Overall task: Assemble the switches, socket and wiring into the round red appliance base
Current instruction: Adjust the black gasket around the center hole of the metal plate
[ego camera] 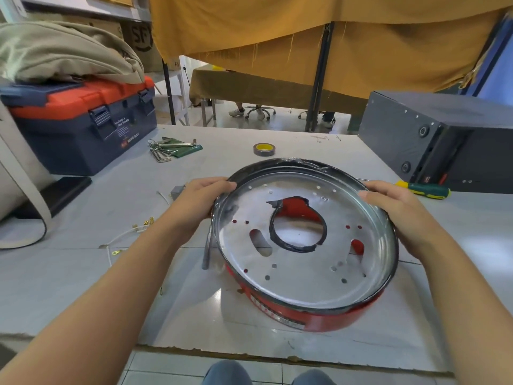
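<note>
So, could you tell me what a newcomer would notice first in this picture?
The round red appliance base with its shiny metal plate, tilted at centre, gripped at the rim by the left hand and right hand. Next, the orange-lidded toolbox far left.

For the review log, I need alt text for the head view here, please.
Two bare hands, left hand and right hand, grip opposite sides of a tilted round red base with a silver inner plate above a grey table. A screwdriver, tape roll, toolbox and loose wires lie around it.
</note>
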Demonstrator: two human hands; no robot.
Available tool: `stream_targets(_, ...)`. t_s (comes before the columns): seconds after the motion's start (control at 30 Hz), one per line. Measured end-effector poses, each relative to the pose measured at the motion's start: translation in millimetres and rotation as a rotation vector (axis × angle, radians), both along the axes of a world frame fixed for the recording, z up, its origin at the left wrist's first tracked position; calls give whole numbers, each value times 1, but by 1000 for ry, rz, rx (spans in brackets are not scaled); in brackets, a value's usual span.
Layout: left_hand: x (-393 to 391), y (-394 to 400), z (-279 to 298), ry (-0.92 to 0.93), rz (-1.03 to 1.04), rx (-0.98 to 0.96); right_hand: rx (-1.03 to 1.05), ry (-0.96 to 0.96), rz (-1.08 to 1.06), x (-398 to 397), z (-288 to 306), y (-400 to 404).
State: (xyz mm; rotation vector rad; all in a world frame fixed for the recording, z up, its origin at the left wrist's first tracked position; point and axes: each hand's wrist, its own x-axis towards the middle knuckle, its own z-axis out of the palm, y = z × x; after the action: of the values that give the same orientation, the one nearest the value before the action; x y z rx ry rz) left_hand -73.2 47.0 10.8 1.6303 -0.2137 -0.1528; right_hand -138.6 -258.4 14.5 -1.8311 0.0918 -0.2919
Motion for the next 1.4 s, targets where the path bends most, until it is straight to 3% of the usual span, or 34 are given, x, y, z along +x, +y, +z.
stream_targets(0.17,3,-6,-3,0,-18,-12,57,54,96,12,-1,-3)
stream_targets(0.37,1,-8,-12,-49,-97,46,165,41,54,14,-1,-8)
stream_targets(1.03,0,-5,-17,-188,-41,108,140,38,9,11,1,-1)
stream_targets(1.4,-1,-7,-17,-132,11,83,8,36,13,10,3,3)
